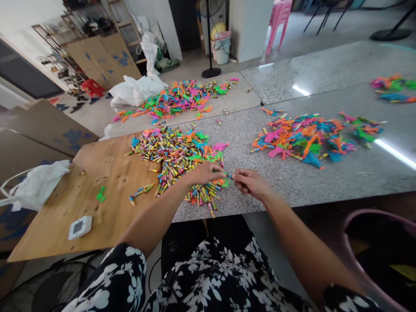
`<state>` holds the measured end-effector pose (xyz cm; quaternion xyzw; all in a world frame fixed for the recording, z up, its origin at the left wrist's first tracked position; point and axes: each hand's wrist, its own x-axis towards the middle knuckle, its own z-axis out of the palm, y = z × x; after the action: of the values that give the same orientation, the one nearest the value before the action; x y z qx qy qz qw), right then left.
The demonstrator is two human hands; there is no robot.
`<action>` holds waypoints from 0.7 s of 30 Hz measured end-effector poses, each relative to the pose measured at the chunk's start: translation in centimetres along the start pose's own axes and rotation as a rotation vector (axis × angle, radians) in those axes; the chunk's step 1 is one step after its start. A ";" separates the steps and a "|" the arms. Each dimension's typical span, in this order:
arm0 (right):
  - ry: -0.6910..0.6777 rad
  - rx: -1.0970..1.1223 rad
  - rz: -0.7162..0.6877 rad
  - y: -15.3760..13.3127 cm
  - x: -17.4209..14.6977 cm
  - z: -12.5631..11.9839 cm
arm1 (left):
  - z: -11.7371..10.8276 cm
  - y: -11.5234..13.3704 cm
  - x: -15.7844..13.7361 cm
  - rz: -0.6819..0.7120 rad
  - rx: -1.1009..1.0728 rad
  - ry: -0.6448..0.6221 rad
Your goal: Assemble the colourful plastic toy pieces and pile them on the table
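My left hand point(208, 173) is closed in a pinch on a green toy gun point(225, 183), whose green body shows just under the fingertips. Facing it, my right hand point(251, 183) pinches a small blue-ended tube point(230, 176). The tube meets the front of the toy gun between the two hands; the fingers partly hide the joint. Beneath and around my left hand spreads a heap of small printed tubes point(172, 156), mostly yellow, red and blue, with several coloured toy guns at its right side.
A pile of coloured toy guns point(305, 136) lies right on the granite table point(240, 130); another mixed pile point(182, 99) is farther back. On the wooden board point(110, 169) are a loose green toy gun point(101, 194) and a white digital device point(80, 227). A pink-rimmed tub point(349, 242) stands lower right.
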<state>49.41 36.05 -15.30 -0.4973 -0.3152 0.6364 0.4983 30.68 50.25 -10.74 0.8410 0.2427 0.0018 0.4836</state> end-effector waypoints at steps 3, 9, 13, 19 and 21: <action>0.048 -0.101 0.051 0.1 0.2 -1.7 | -0.2 -0.5 1.1 -0.077 0.076 -0.064; 0.725 0.125 -0.285 -0.5 1.9 -4.7 | -1.7 -2.1 5.1 -0.349 0.534 0.376; 0.513 -0.404 -0.250 1.0 2.4 -1.9 | -1.3 -2.6 6.8 -0.365 0.685 0.352; 0.232 -1.234 -0.274 5.0 2.3 3.4 | -1.0 -4.1 6.5 -0.237 0.540 0.410; 0.255 -1.265 -0.272 5.3 2.3 3.4 | -1.6 -4.7 5.8 -0.222 0.430 0.467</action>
<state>44.52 36.93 -19.72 -0.7214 -0.6270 0.1958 0.2191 33.50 55.88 -15.03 0.8690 0.4318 0.0907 0.2239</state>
